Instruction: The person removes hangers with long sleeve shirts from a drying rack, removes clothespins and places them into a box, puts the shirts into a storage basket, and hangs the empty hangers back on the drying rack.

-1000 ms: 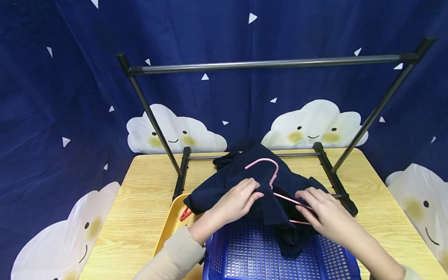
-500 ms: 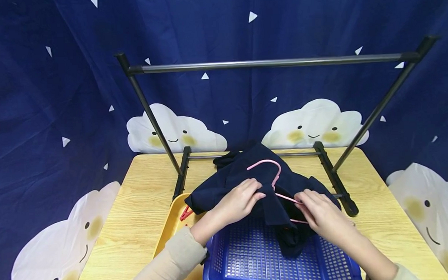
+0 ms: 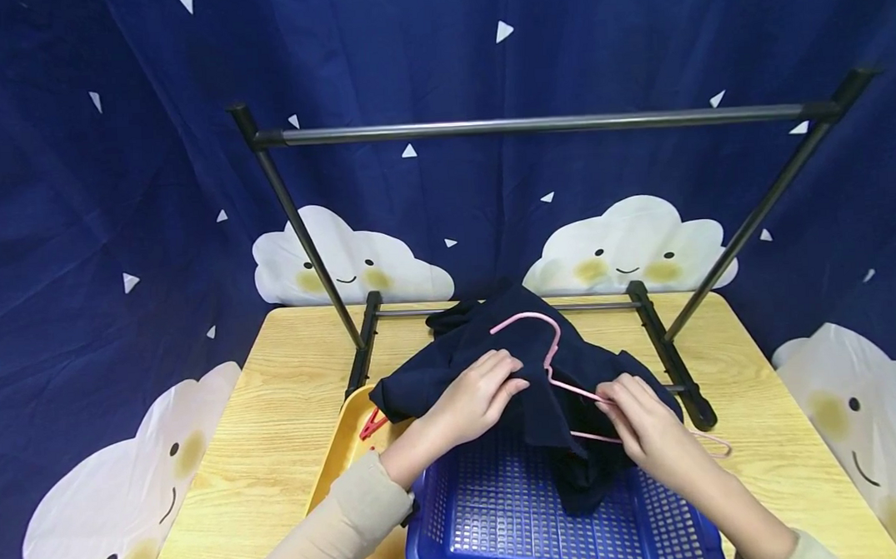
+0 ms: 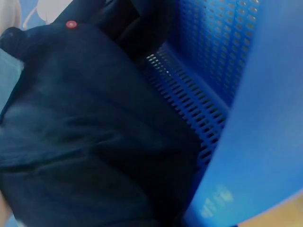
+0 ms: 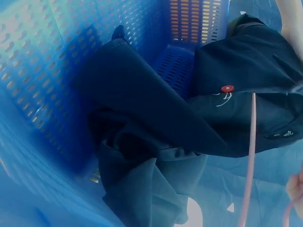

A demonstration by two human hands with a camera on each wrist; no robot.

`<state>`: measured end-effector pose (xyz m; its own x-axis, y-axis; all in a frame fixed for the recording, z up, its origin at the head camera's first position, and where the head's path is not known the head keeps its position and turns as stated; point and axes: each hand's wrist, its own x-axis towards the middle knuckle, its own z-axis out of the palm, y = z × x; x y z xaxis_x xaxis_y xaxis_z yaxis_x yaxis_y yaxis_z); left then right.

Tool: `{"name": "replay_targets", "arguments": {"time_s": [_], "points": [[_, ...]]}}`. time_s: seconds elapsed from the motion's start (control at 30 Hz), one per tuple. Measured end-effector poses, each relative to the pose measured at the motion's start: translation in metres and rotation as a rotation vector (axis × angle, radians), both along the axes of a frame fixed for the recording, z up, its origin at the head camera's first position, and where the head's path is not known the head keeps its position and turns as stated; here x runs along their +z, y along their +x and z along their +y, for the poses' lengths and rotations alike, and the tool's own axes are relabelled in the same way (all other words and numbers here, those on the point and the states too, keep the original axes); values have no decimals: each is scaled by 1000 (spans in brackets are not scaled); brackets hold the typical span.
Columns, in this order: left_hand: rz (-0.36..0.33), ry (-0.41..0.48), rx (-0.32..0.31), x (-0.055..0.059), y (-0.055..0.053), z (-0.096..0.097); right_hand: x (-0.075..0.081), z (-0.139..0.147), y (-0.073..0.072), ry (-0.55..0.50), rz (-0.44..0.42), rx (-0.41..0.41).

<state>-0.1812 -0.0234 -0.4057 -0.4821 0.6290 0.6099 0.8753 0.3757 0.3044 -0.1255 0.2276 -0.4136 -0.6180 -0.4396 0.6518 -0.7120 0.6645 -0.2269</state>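
Basket (image 3: pixel 522 518) front and centre on the bench (image 3: pixel 253 455), tray (image 3: pixel 341 459) tucked in on its left with a clip (image 3: pixel 372 426) inside, and here's the garment (image 3: pixel 538 409) draped over the basket's far side, part hanging in! Hanger (image 3: pixel 573 389) partly within the garment, hook on top, one end out right; rack (image 3: pixel 542 125) feet flank the garment, curtain (image 3: pixel 423 55) behind all.

The garment (image 3: pixel 540 413) was matt, creased cloth; its button (image 5: pixel 227 89) looked like glossy plastic. The hanger (image 5: pixel 249 161) seemed smoothly coated. From the garment, the basket (image 3: pixel 519 526) at six o'clock was shiny perforated plastic, the tray (image 3: pixel 346 459) at eight smooth plastic, the tabletop (image 3: pixel 287 370) at nine wood-grained, the rail (image 3: pixel 539 125) at twelve polished metal.
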Motion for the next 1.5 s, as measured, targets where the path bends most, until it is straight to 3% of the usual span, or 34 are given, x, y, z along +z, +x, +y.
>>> {"name": "replay_targets", "arguments": {"time_s": [0.3, 0.67, 1.1, 1.5], "points": [[132, -15, 26, -2, -4, -3, 3, 8, 0, -60, 98, 14], [160, 28, 50, 0, -9, -10, 8, 26, -4, -140, 197, 28], [154, 145, 95, -3, -20, -27, 11, 44, -5, -216, 272, 17], [49, 265, 165, -9, -29, -41, 14, 56, -3, -283, 287, -26]]}}
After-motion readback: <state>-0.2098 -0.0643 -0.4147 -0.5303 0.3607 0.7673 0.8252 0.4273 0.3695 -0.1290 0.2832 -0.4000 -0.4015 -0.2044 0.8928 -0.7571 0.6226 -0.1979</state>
